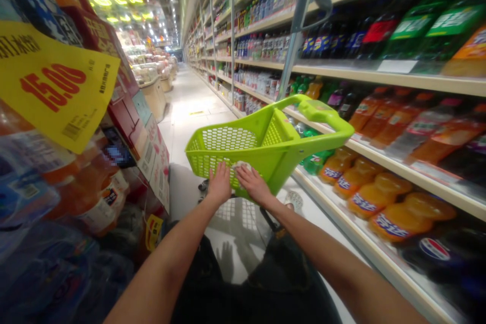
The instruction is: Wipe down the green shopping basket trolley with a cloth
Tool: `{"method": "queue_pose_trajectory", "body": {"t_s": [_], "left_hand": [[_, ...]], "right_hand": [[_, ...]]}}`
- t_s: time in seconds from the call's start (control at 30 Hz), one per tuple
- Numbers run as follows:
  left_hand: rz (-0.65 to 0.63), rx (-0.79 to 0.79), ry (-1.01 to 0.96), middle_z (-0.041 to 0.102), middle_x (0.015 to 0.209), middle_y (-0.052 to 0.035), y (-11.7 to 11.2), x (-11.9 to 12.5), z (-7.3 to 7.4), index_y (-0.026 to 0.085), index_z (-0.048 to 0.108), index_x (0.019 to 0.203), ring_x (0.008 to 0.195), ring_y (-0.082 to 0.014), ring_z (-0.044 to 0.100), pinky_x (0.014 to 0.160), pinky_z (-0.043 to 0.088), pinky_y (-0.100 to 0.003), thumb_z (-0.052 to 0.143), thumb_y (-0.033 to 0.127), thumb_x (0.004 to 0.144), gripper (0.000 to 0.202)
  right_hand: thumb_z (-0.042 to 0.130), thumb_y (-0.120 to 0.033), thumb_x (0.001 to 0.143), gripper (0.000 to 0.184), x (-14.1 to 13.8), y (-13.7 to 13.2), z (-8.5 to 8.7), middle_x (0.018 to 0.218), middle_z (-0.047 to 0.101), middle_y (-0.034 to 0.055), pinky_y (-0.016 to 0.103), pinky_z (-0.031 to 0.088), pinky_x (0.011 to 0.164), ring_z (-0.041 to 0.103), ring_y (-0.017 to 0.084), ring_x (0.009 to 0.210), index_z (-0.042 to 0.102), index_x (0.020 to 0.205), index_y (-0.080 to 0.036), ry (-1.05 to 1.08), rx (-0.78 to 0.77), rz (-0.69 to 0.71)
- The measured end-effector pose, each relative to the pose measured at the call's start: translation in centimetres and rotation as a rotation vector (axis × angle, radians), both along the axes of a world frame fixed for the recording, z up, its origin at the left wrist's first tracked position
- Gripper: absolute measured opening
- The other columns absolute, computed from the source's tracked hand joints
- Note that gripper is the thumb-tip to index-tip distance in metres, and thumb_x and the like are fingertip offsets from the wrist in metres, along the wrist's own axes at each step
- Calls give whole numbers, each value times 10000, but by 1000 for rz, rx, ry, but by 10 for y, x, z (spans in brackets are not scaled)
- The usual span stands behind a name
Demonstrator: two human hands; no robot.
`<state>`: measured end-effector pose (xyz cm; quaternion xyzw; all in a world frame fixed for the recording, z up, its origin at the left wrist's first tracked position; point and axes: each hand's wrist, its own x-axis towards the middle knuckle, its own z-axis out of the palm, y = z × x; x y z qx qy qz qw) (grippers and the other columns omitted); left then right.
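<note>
The green cart (283,164) stands beside the shelf (429,81). On its side, the left hand (220,183) lies flat, holding nothing; the right hand (253,184) partly covers a white cloth (242,164), its grip I cannot tell. Left of the cart, a yellow sign (56,86) reads "15.00"; right, a bottle (435,249) shows Pepsi's logo.

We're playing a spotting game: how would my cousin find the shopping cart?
Tall drink shelves line the right. In the aisle beside them is the shopping cart. Unlike the bottles nearby, it has a lime green basket with honeycomb holes and a looped handle.
</note>
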<state>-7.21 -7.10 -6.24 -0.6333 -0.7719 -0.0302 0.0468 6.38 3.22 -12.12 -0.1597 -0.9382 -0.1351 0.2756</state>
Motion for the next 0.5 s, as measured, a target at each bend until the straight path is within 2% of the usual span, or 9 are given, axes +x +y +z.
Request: {"method": "queue_pose_trajectory", "body": {"t_s": [0.13, 0.2, 0.27, 0.43, 0.5], "left_hand": [[52, 15, 1, 137, 1507, -126, -1, -14, -3, 76, 276, 1383, 1384, -238, 112, 1099, 121, -522, 425, 128, 740, 662], [59, 21, -4, 144, 1506, -125, -2, -18, -3, 75, 279, 1382, 1384, -236, 112, 1100, 123, -517, 423, 125, 735, 664], [58, 15, -11, 145, 1506, -129, -3, -20, -4, 78, 278, 1383, 1385, -237, 107, 1104, 116, -510, 426, 126, 733, 669], [51, -7, -27, 138, 1506, -132, -8, -24, -9, 76, 262, 1389, 1385, -246, 104, 1103, 101, -517, 431, 132, 730, 683], [57, -5, -32, 141, 1506, -132, -11, -28, -12, 78, 261, 1389, 1384, -245, 112, 1101, 104, -517, 436, 132, 731, 683]], "right_hand": [[355, -73, 859, 453, -18, 5, 31, 1387, 415, 106, 485, 218, 1079, 215, 207, 1358, 470, 1286, -171, 190, 13, -49], [349, -80, 865, 449, -26, 8, 36, 1391, 410, 100, 491, 203, 1086, 214, 202, 1359, 469, 1286, -179, 197, -7, -51], [359, -83, 860, 439, -31, 10, 28, 1381, 425, 93, 495, 207, 1085, 244, 203, 1349, 489, 1267, -185, 135, -38, -31], [406, -70, 826, 419, -31, 6, -20, 1342, 470, 124, 508, 239, 1068, 337, 225, 1306, 540, 1213, -160, -48, -91, -20], [410, -65, 822, 408, -30, 4, -33, 1335, 477, 129, 502, 264, 1056, 364, 224, 1290, 557, 1192, -154, -107, -113, -10]]}}
